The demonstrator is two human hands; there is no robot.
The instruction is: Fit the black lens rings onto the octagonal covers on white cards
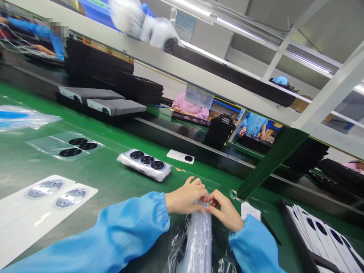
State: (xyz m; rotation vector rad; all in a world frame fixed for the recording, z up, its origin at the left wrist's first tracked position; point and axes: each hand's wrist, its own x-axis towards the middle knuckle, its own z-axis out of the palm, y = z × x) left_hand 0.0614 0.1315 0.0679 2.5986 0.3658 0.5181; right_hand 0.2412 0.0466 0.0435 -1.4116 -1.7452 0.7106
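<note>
My left hand (186, 197) and my right hand (224, 210) meet at the top end of a clear plastic bag (199, 239) that stands between them. Both pinch the bag's upper edge with curled fingers. Dark parts show through the plastic lower down, too blurred to name. Blue sleeves cover both my forearms. The bag rests over a green work surface (113, 178).
A wrapped stack of white phone back covers (145, 163) and a single white cover (181, 156) lie ahead. Film sheets with camera-ring cutouts (69, 146) and white sheets (42, 201) lie left. A black tray of white covers (318, 231) stands right. Other workers sit beyond the conveyor.
</note>
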